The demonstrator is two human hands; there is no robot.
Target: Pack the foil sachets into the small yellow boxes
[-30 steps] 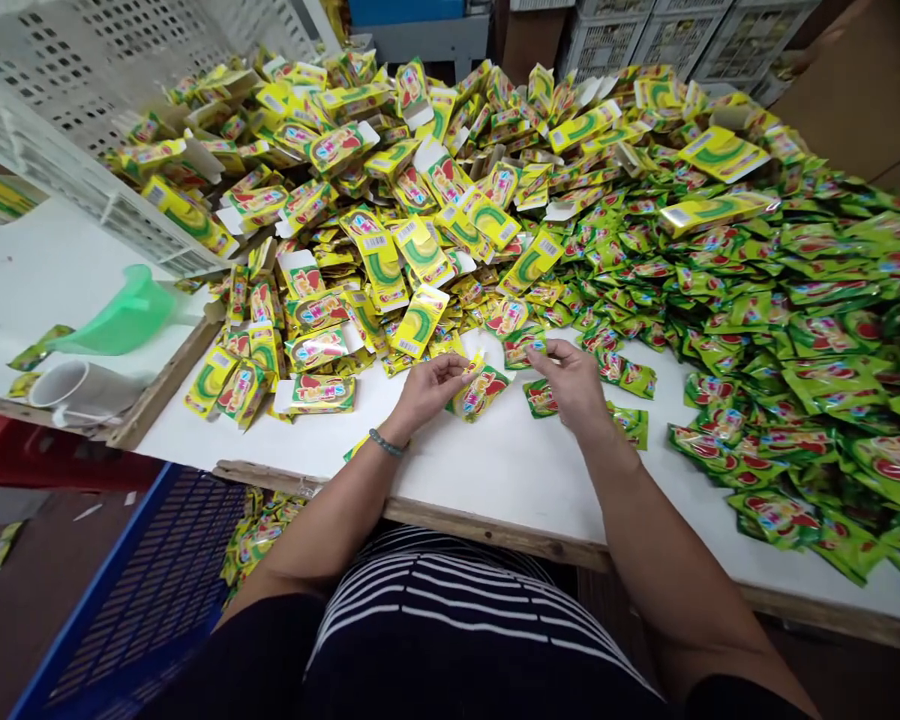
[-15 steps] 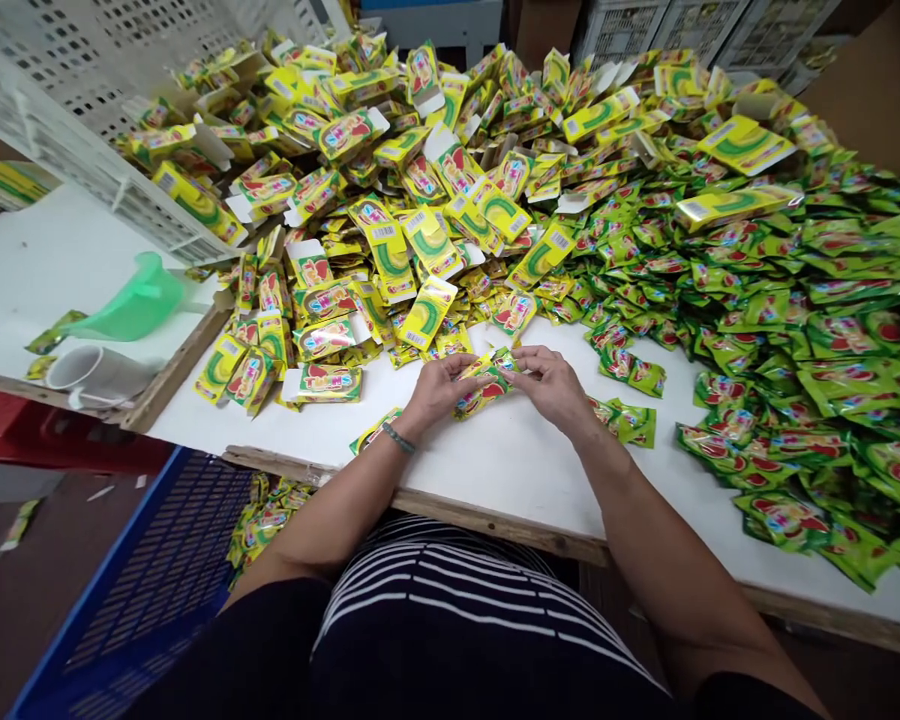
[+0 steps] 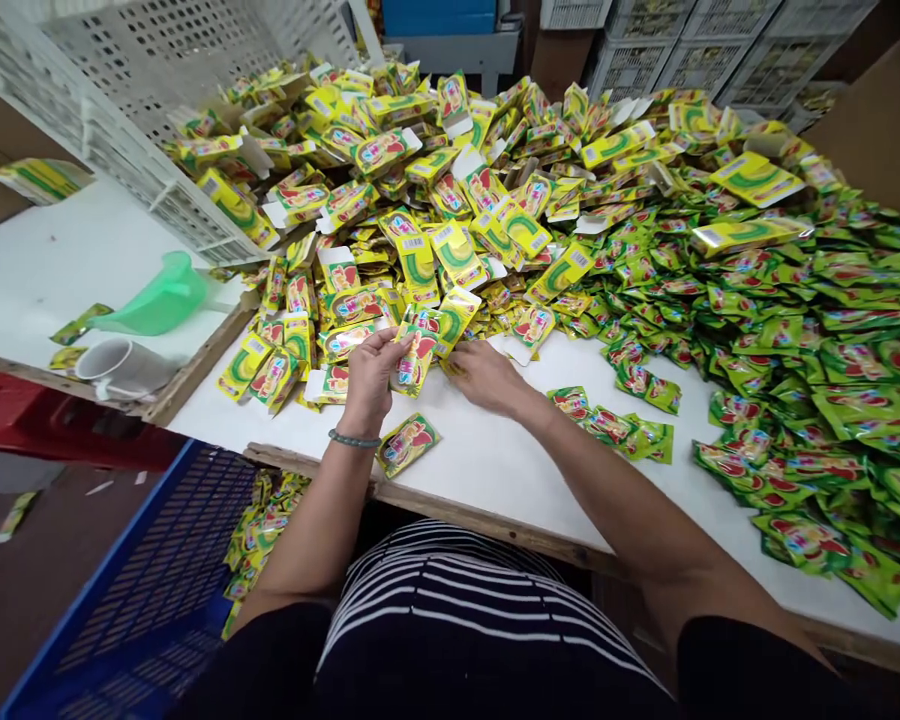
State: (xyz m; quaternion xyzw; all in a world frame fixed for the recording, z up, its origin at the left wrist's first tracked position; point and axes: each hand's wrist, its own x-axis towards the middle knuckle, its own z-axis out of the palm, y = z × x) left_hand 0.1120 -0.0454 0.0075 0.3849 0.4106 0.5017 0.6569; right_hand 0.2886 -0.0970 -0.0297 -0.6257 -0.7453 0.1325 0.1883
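Note:
My left hand, with a beaded bracelet at the wrist, pinches a small yellow-green candy packet printed with colourful lettering. Its fingers and thumb are closed on the packet's left side. Just to the right, my right hand reaches to the near edge of the pile, its fingers curled down at a bit of yellow packaging that they mostly hide. A yellow carton lies right behind the fingertips. Below my left hand, a single packet lies flat on the white tabletop.
Yellow cartons are heaped at the back, green sachets at the right. On the left stand a white crate, a green scoop and a white mug. A blue basket holds packets below the table edge.
My hands were together on one packet; now they are apart. My left hand has moved left with a packet, and my right hand has moved left to the pile. The view has shifted slightly.

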